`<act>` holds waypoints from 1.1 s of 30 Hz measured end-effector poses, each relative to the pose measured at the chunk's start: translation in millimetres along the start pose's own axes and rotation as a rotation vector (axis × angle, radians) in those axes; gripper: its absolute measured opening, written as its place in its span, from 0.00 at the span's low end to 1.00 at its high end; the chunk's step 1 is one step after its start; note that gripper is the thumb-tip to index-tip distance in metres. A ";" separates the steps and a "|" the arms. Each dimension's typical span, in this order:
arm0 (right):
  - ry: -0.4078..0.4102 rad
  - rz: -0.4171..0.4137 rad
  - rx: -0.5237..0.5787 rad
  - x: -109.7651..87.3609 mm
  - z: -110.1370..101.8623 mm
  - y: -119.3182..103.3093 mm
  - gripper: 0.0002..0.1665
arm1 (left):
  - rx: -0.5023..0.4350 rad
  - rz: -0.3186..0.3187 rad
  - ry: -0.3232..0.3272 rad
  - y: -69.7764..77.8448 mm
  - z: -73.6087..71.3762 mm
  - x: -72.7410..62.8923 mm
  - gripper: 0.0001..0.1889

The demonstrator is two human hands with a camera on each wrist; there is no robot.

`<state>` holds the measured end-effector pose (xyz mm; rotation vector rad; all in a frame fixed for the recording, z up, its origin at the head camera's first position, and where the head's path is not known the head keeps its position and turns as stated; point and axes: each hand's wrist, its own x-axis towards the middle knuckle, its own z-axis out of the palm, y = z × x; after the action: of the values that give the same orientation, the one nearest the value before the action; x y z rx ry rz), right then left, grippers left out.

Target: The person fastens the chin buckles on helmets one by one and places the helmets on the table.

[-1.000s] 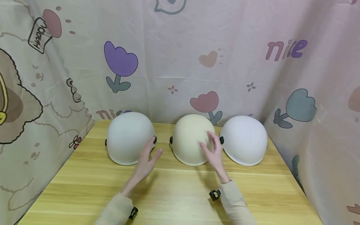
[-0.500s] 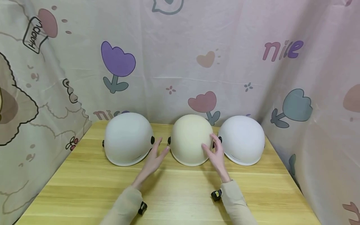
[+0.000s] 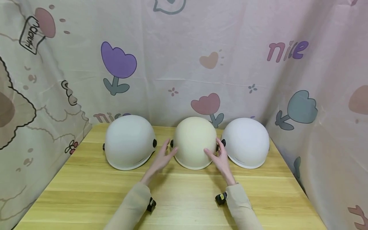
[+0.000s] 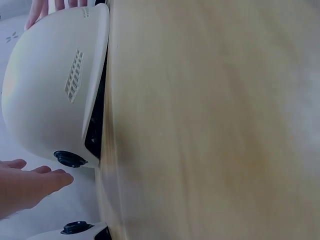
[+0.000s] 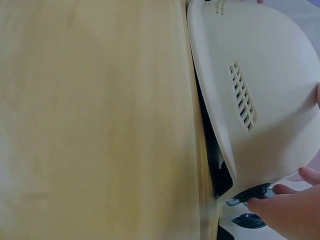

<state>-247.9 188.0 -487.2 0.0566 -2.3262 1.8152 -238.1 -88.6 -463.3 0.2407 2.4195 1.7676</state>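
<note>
Cream helmet: one, dome up, standing on the table at the middle of a row of three (image 3: 195, 142).
Side fitting: black and round, on the cream helmet's left side (image 3: 172, 143); a second on its right, partly covered by fingers.
Vent: slotted panel low on the cream shell (image 4: 74, 76) (clearest from the wrists).
Left hand: fingers extended, thumb spread away from them, just beside the cream helmet's left fitting and apart from the shell (image 3: 162, 156).
Right hand: at the cream helmet's right side, fingers loosely bent by the fitting, thumb before the shell, not clamped (image 3: 220, 158); how firmly it touches cannot be told.
Pair of hands: apart, the cream helmet between them.
Grey-white helmet: left end of the row, dome up, black fittings (image 3: 130, 142).
White helmet: right end, dome up, its left fitting near the right hand's fingertips (image 3: 245, 142).
Sleeves: two, beige (image 3: 129, 204), each with a small black device at the cuff (image 3: 151, 204).
Table: pale wood-grain top (image 3: 184, 204).
Backdrop: printed cloth behind and at both sides (image 3: 172, 48), with a purple tulip (image 3: 118, 60) and "nice" lettering (image 3: 287, 51).
</note>
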 end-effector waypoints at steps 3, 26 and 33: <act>-0.014 0.025 -0.004 1.5 -0.6 1.7 0.53 | -0.003 -0.025 -0.027 -0.1 0.0 4.8 0.46; -0.046 0.066 -0.063 -1.3 -0.5 -10.0 0.55 | -0.032 -0.013 -0.144 -3.4 -4.6 18.4 0.47; -0.072 0.085 -0.062 -4.2 -0.3 -19.2 0.54 | 0.057 -0.046 -0.129 -0.8 -3.6 14.9 0.50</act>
<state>-240.9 183.2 -469.6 0.0147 -2.4693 1.8065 -253.4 -89.1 -463.2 0.2935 2.3676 1.6132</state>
